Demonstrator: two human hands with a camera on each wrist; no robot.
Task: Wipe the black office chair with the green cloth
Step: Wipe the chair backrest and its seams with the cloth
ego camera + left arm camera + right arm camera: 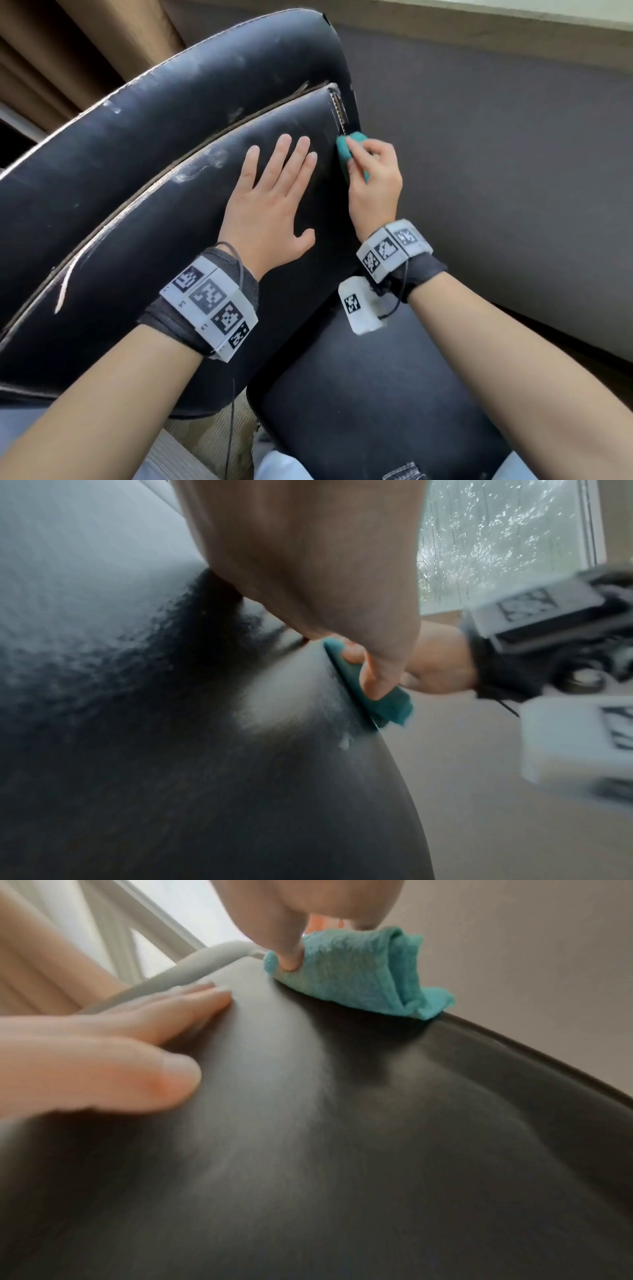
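Wiping the chair (144, 164) panel's right edge, the right hand (375, 185) pinches the green cloth (343, 147); the left hand (270, 209) lies flat, fingers straight, bracing. Next likely calls for sliding along that edge.

The left hand (270, 209) lay flat, palm down, fingers straight and slightly spread, thumb out to the side. The right hand (375, 181) sat just beside it, fingers curled, thumb and fingertips pinching the cloth (346, 147). Both forearms reached forward, bare, roughly parallel. Each wrist wore a dark strap with white marker blocks.
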